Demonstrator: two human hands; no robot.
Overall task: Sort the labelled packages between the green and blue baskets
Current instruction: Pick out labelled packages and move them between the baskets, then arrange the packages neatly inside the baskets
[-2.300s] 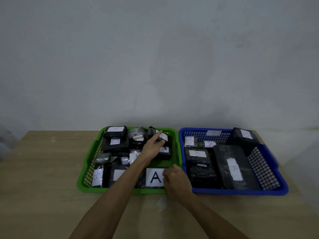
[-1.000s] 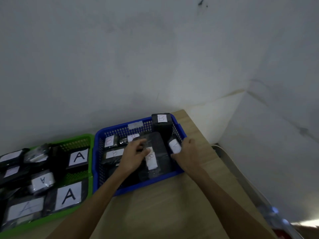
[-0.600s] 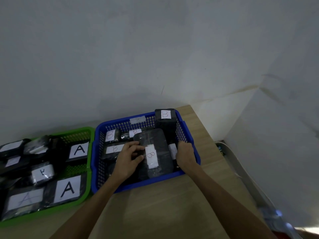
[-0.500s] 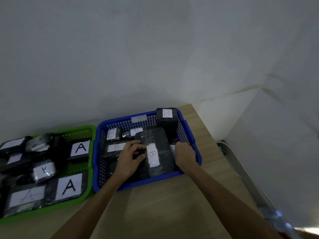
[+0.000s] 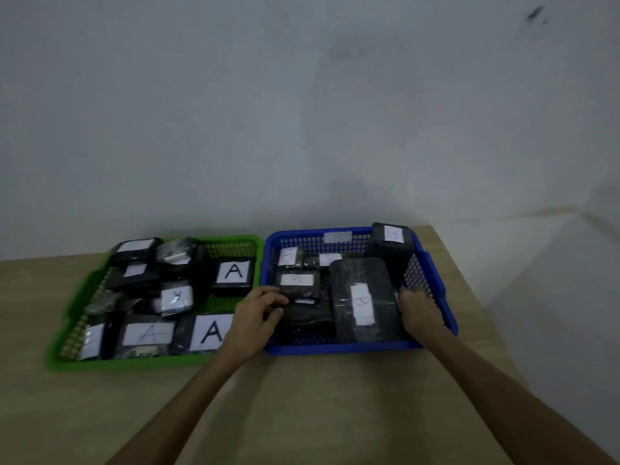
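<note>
The green basket (image 5: 161,362) on the left holds several black packages with white labels, some marked A (image 5: 234,272). To its right, the blue basket (image 5: 335,348) holds black packages marked B. One is a large flat package (image 5: 364,300), and a box (image 5: 391,245) stands in the far right corner. My left hand (image 5: 256,317) reaches over the blue basket's left front wall, thumb and fingers pinched on a dark package (image 5: 303,318). My right hand (image 5: 417,310) is inside the blue basket, between the large flat package and the right wall, its fingertips hidden.
Both baskets sit side by side on a wooden table (image 5: 318,404), close to a grey wall. The table's right edge (image 5: 469,290) runs just beyond the blue basket, with floor below it.
The view has swung left, so the whole green basket shows. My left hand moved off the large flat B package to the blue basket's left front. My right hand stays by the right wall.
</note>
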